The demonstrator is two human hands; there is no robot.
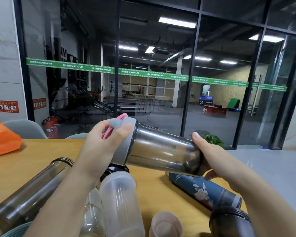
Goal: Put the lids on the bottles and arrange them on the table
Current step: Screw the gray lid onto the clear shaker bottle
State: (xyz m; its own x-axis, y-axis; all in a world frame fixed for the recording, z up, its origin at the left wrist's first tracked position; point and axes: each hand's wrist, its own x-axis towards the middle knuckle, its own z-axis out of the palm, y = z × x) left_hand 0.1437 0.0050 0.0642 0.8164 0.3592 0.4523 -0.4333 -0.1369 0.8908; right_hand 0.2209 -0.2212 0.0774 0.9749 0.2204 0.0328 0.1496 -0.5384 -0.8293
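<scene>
The smoky bottle (164,151) is held tilted above the desk (154,183), apart from it. The left hand (102,142) curls its grip round the grey lid (125,142); the right hand (207,156) clasps the base. It looks like light, stiff, smooth plastic, probably empty, so it could slip: best held at base and lid rim, not by the pink loop (109,129).

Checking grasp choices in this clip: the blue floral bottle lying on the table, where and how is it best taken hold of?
Probably round the middle of its barrel, coming down from above. The blue floral bottle lies on its side on the table, so its long round flank faces up and is bare. Its near end narrows to a grey collar, a poorer hold. The right hand, busy on the smoky bottle, hangs right above it.
</scene>
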